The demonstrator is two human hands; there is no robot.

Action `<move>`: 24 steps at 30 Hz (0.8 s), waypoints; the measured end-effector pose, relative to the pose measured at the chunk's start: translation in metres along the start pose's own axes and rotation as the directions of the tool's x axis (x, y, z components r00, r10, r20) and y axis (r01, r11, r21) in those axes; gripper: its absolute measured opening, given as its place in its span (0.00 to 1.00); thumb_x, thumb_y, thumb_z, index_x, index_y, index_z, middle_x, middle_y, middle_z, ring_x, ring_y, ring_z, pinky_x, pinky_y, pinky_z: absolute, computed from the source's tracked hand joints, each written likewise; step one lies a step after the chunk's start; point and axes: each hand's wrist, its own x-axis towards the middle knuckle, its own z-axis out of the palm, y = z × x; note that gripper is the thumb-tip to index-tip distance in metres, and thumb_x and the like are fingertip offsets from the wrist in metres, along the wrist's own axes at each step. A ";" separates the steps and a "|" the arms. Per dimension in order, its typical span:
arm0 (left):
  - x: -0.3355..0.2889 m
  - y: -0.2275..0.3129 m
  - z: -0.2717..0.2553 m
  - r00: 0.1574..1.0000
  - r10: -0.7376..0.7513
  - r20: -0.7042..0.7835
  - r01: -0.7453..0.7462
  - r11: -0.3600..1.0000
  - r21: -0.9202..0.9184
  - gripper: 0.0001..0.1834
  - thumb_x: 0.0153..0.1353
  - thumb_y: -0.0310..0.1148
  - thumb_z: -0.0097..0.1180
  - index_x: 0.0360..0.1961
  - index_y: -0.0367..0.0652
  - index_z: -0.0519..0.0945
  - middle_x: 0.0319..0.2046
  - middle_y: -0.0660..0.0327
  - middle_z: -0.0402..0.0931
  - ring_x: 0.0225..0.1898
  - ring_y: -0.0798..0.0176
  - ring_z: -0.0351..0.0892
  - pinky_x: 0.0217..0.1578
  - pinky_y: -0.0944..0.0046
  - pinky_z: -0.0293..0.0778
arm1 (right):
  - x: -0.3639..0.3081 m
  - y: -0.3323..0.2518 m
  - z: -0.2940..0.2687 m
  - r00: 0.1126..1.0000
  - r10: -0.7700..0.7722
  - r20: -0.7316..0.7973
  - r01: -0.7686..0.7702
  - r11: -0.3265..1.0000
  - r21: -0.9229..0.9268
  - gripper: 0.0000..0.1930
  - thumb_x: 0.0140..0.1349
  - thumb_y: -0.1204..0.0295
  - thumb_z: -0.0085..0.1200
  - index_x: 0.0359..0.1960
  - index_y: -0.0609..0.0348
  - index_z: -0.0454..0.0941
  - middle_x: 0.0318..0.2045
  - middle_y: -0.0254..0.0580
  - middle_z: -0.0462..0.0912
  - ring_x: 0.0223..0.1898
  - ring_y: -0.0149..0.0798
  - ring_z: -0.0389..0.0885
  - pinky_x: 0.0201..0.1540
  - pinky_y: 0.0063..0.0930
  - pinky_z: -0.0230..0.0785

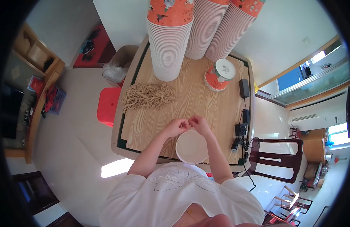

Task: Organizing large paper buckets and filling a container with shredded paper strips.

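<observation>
A white paper tub stands at the near edge of the table, its open mouth toward me. Just beyond its far rim, my left hand and my right hand meet, fingertips pinched close together. Whatever lies between the fingers is too small to make out. Farther left lies a loose heap of tan cords. At the back rises a tall stack of nested white paper tubs, with an orange printed one on top. To the right of it sits a short orange printed tub with a white round piece tilted on it.
Two more tall tub stacks lean at the back. Black power adapters and cables run along the right edge of the wood-patterned table. A dark wooden chair stands at the right, a red stool at the left.
</observation>
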 end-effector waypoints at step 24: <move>0.010 -0.032 0.020 0.980 0.107 -0.168 -0.059 0.961 0.269 0.04 0.44 0.27 0.60 0.25 0.45 0.80 0.28 0.61 0.73 0.28 0.62 0.73 0.30 0.66 0.70 | 0.005 0.006 0.000 0.994 0.052 0.101 -0.060 0.995 0.079 0.07 0.49 0.84 0.50 0.30 0.62 0.72 0.22 0.34 0.76 0.25 0.25 0.75 0.27 0.18 0.68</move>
